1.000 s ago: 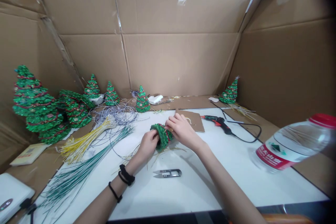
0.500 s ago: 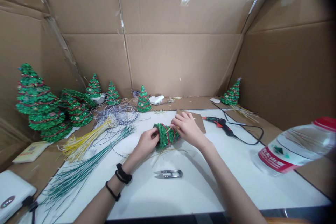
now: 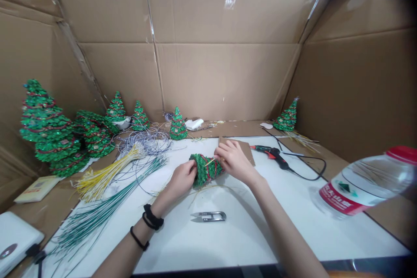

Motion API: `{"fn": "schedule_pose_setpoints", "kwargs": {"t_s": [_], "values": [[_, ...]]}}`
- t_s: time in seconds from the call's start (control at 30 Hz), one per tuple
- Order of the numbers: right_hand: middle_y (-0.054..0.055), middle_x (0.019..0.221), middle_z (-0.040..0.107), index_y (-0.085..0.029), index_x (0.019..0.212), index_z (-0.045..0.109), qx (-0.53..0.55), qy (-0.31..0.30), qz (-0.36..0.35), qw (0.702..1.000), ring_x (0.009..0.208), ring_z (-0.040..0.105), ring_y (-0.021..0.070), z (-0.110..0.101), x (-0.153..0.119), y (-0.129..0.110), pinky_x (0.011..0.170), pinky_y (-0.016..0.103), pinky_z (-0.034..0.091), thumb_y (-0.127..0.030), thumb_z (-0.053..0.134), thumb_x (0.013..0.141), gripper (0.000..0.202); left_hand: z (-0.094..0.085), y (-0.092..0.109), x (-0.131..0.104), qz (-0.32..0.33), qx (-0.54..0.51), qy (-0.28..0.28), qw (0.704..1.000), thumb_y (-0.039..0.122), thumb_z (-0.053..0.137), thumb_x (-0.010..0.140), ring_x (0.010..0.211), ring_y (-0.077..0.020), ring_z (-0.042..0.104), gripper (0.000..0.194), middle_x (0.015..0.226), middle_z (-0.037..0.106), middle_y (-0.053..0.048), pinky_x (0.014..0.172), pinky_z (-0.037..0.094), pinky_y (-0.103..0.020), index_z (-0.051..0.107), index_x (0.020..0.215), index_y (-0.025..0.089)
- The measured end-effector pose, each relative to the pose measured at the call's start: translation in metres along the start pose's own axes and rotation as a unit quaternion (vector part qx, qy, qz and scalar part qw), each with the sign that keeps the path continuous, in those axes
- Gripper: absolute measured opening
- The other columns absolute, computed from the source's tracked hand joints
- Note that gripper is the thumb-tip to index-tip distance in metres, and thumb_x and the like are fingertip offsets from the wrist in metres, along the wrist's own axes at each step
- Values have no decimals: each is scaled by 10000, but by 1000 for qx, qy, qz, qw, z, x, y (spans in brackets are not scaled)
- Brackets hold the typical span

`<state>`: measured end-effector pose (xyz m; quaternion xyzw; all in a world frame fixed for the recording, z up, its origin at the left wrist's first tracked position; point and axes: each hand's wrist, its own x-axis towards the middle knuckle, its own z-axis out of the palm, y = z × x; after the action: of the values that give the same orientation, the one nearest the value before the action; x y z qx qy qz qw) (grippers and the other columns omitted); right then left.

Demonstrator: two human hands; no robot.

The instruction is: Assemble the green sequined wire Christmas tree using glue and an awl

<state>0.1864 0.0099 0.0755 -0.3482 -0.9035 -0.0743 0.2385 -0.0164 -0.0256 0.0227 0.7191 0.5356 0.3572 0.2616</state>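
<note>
A small green Christmas tree (image 3: 203, 173) with red garland lies on its side over the white table, its wide end toward my left hand (image 3: 185, 177). That hand grips the tree's base edge between thumb and fingers. My right hand (image 3: 233, 159) is closed in a pinch over the tree's narrower part, on a thin yellowish wire (image 3: 210, 162) that sticks out toward the left. The tree's tip is hidden behind the right hand. Below the tree, a pair of thread snips (image 3: 208, 216) lies on the table.
Bundles of yellow wires (image 3: 106, 173) and green wires (image 3: 110, 208) lie left, beside tangled purple wire (image 3: 146, 139). More trees (image 3: 48, 126) stand at the back left. A glue gun (image 3: 272, 154) with its cable lies right, near a water bottle (image 3: 361, 186). Cardboard walls (image 3: 228, 69) surround the table.
My right hand has shifted very slightly right along with the wire end. The fingers of my left hand have closed a little more at the tree's base.
</note>
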Motion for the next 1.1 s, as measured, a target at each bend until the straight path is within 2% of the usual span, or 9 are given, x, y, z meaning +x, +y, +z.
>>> {"fn": "schedule_pose_setpoints", "kwargs": {"t_s": [0.1, 0.2, 0.47, 0.6, 0.8, 0.93, 1.1], "values": [[33, 790, 563, -196, 775, 504, 0, -4, -13, 1000, 784, 418, 187, 4, 1, -8, 794, 318, 289, -228, 364, 940, 218, -2, 4, -2, 20, 58, 24, 998, 207, 395, 833, 707, -184, 499, 185, 708, 545, -28, 646, 355, -274, 548, 731, 190], [38, 793, 565, -197, 775, 506, 0, -3, -15, 1000, 785, 421, 188, 6, 1, -11, 788, 321, 292, -229, 361, 940, 222, -3, 3, -2, 34, 62, 30, 997, 217, 414, 830, 731, -194, 486, 178, 706, 510, -29, 665, 361, -285, 540, 707, 192], [47, 803, 573, -187, 799, 505, -12, -17, -38, 999, 774, 427, 188, 15, 1, -24, 782, 324, 292, -225, 359, 940, 206, -1, 0, -2, 39, -50, -33, 997, 284, 340, 887, 734, -169, 502, 212, 822, 579, -38, 704, 402, -270, 523, 852, 184], [37, 787, 572, -192, 787, 514, 2, -13, -27, 1000, 774, 428, 185, 11, -1, -16, 782, 327, 285, -255, 377, 938, 214, -1, 2, -1, 37, -78, -45, 995, 275, 369, 868, 746, -165, 510, 196, 820, 587, -33, 705, 410, -256, 534, 834, 175], [31, 773, 562, -195, 770, 525, 20, -4, 19, 1000, 778, 427, 182, -2, -5, -1, 718, 305, 292, -259, 387, 932, 222, -1, 1, 0, 34, -88, -48, 994, 282, 404, 849, 687, -154, 493, 206, 752, 589, -17, 633, 391, -233, 571, 800, 171], [34, 786, 573, -196, 782, 518, 3, -14, 12, 1000, 792, 436, 181, 5, -2, -13, 709, 298, 291, -231, 379, 933, 209, 3, -4, 1, 0, -122, -54, 991, 338, 403, 852, 601, -135, 437, 236, 666, 529, 5, 546, 354, -222, 547, 778, 166], [32, 778, 584, -191, 801, 513, -19, -26, -10, 999, 781, 442, 181, 17, 1, -29, 701, 297, 295, -228, 392, 928, 179, 5, -9, 3, -15, -158, -62, 985, 362, 417, 845, 570, -120, 397, 226, 644, 471, 25, 516, 330, -216, 521, 795, 169]]}}
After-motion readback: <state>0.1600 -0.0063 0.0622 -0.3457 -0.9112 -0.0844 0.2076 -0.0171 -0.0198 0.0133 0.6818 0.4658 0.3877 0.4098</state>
